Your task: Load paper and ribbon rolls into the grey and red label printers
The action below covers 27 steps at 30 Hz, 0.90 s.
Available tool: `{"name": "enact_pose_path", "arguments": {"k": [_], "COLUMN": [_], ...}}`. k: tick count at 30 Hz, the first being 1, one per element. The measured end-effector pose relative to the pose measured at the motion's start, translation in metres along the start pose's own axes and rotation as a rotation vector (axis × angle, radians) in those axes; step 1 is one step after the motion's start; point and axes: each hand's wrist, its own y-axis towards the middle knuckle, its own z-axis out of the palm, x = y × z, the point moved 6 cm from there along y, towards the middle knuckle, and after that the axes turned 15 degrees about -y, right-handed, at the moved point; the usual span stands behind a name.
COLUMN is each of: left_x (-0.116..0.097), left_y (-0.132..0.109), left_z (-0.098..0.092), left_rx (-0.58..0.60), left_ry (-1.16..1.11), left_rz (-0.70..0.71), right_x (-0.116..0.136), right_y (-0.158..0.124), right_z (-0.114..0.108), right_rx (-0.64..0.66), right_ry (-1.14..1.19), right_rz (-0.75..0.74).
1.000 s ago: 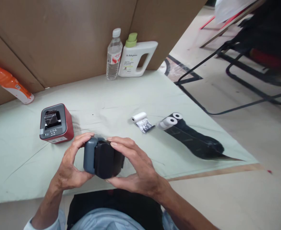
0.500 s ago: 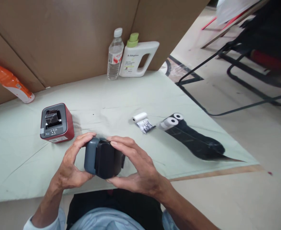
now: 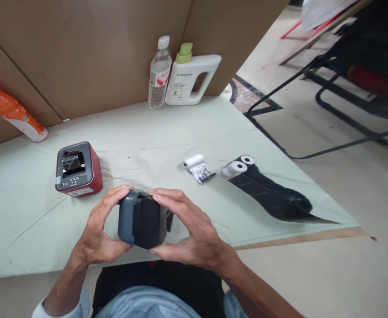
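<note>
Both my hands grip a small dark receipt printer [image 3: 145,221], blue-grey on the left side and black in the middle, over the table's near edge. My left hand [image 3: 103,229] holds its left side, fingers on top and thumb below. On the other side, my right hand [image 3: 192,234] does likewise; a strip of black material shows beyond the printer there. A red and black receipt printer [image 3: 79,170] with a dark strip in its top opening stands beyond my left hand. To the right lies a small white paper roll [image 3: 194,161] with a printed, dark-marked end pulled out.
Two more paper rolls [image 3: 238,167] lie at the right with a long black tail [image 3: 276,198]. Along the brown back panel stand a water bottle [image 3: 160,79] and a white detergent jug [image 3: 183,84]. An orange bottle [image 3: 15,112] leans at the left. A black-framed chair [image 3: 346,88] is beyond the table.
The dark printer has shifted very slightly to the right and turned a little in my hands. Both hands keep their grip; the other things stay put.
</note>
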Motion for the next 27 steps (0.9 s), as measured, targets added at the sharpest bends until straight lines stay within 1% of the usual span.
{"name": "enact_pose_path", "arguments": {"k": [6,14,17,22,27], "left_x": [0.011,0.022,0.022,0.016,0.012], "left_y": [-0.005,-0.005,-0.005,-0.001,0.003], "left_z": [0.001,0.0,-0.001,-0.001,0.0], "left_rx": [-0.014,-0.011,-0.001,0.05,0.097], "left_ry": [-0.005,0.019,0.014,0.05,0.132], "left_rz": [-0.077,-0.116,-0.07,0.028,0.069], "right_x": [-0.006,-0.014,-0.014,-0.013,-0.015], "right_y": [-0.002,-0.002,-0.002,-0.002,-0.005], "right_z": [0.008,0.016,0.016,0.017,0.018], "right_rx": [0.025,0.035,0.047,0.069,0.104], "right_ry": [0.05,0.05,0.034,0.012,0.012], "right_rz": [0.023,0.04,0.034,0.031,0.043]}}
